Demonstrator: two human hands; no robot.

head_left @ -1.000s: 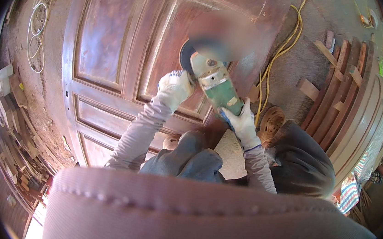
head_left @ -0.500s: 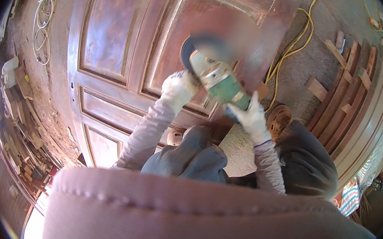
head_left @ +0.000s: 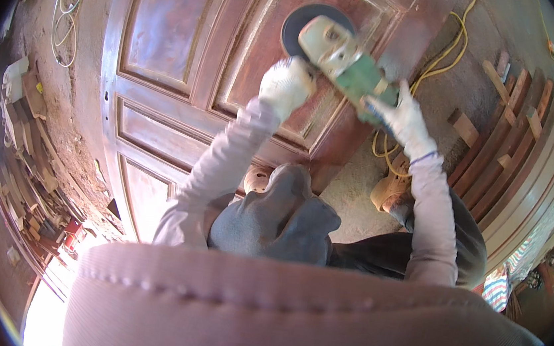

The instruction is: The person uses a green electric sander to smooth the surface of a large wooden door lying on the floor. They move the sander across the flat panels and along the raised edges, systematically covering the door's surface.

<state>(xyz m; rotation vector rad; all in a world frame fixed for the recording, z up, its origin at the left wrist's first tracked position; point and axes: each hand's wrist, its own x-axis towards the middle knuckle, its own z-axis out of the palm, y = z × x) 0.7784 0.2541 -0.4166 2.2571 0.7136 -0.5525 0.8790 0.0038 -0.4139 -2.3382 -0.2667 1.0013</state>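
A green angle grinder [head_left: 359,77] with a pale metal head and a wide dark disc [head_left: 296,29] is over a panel of the brown wooden door [head_left: 218,54]. My left hand [head_left: 287,84], in a white glove, is closed at the side of the grinder's head; the side handle itself is hidden by the fingers. The rear of the green body is wrapped by my gloved right hand [head_left: 403,122]. Whether the disc touches the panel cannot be made out.
A yellow cord [head_left: 462,37] loops beside the door's right edge. Wooden boards [head_left: 503,141] are stacked at the right, and scrap wood [head_left: 30,176] lies at the left. A pale cable [head_left: 71,20] coils at the upper left. My knee [head_left: 272,219] is close to the door.
Both hands and the grinder have moved up and to the right, farther over the door panel. The blur over the disc is gone, and the disc now shows plainly.
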